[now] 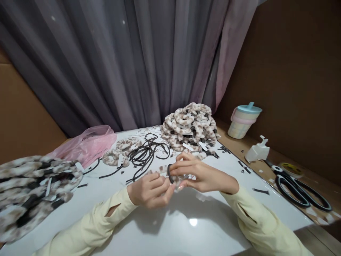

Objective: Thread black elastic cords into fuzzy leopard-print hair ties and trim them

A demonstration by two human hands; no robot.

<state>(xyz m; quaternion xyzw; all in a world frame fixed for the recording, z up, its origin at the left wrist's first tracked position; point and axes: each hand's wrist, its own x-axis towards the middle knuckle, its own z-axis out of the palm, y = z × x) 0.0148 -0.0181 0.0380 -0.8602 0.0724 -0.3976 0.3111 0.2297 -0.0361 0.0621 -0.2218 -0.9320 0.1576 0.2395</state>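
The left point(153, 192) and right hands point(201, 174), fingers bent in close, grip one furry band point(162, 169) and one dark cord loop point(169, 173), just before the tall heap point(189, 126) of soft, mottled rings. Left of that heap: one black cord tangle point(145, 153), one thin pink bag point(92, 142), a second heap point(39, 188). Right: one lidded cup point(241, 124), one scissors point(295, 188). Beneath it, glossy white tabletop point(128, 227); behind, a pleated grey curtain point(128, 64).
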